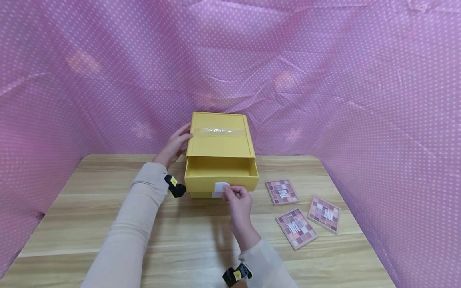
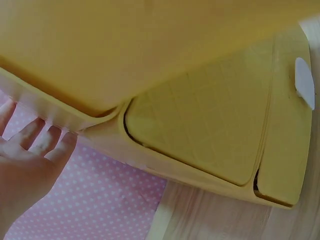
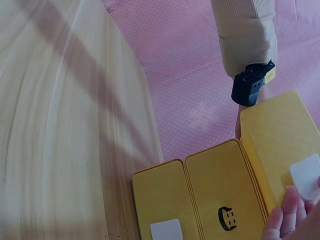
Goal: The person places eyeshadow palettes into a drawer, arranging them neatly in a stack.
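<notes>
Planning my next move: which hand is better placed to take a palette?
Probably the right hand: nearer the palettes, though holding the white drawer handle. The left hand, across the yellow cabinet, is farther.

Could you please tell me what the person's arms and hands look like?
The left sleeve and right sleeve are long and pale beige; near the end of each is a small black device with a yellow label. The left hand and right hand wear no gloves.

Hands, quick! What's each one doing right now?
Left hand: open, fingers touching the yellow cabinet's side.
Right hand: closed, pinching the top drawer's white handle.
</notes>
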The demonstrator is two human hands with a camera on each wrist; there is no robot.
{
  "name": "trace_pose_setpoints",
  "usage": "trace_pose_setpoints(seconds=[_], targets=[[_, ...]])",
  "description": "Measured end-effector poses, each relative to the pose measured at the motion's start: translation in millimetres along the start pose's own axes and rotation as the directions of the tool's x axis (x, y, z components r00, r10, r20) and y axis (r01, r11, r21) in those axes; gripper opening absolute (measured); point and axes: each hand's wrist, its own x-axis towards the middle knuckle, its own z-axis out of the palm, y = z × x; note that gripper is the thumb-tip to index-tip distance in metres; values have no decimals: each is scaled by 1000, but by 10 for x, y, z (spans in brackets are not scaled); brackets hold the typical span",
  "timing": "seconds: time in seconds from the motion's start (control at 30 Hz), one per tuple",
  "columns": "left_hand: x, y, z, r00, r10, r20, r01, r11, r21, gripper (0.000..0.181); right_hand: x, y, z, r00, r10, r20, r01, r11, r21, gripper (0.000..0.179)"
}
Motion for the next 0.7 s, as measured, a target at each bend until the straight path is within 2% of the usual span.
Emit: trace_pose_setpoints(seconds=[0.07, 0.1, 0.2, 0.33, 0.47, 0.57, 0.6, 0.63, 0.7], targets=[[1, -3, -9, 1000, -5, 3, 5, 1000, 1, 55, 93, 232, -77, 1000, 3, 0, -3, 1000, -9, 22], [2, -3, -13, 1000, -8, 2, 8, 1000, 0, 55, 107, 282, -96, 1000, 21, -7, -21, 999, -32, 24], [8, -1, -23, 1000, -12, 1, 12, 1000, -3, 55, 160, 485, -179, 1000, 12, 0, -12, 999, -50, 23], [18, 6, -14, 1000, -9, 17, 9, 1000, -10, 56, 25, 326, -181, 999, -35, 26, 36, 999, -34, 19], [21, 12, -18, 1000, -11, 23, 11, 1000, -17, 57, -258, -186, -41, 999, -27, 17, 28, 999, -38, 19], [15, 18, -23, 1000, -13, 24, 14, 999, -29, 56, -422, -487, 49, 1000, 5, 1, -5, 999, -51, 20], [12, 20, -25, 1000, -14, 26, 15, 999, -32, 56, -439, -504, 50, 1000, 8, 0, -7, 998, -55, 20], [9, 22, -27, 999, -15, 31, 16, 999, -35, 56, -360, -299, -19, 1000, -14, 20, 15, 999, -34, 19], [4, 25, -28, 999, -14, 39, 15, 999, -35, 56, -290, -89, -105, 999, -35, 38, 36, 999, -30, 18]])
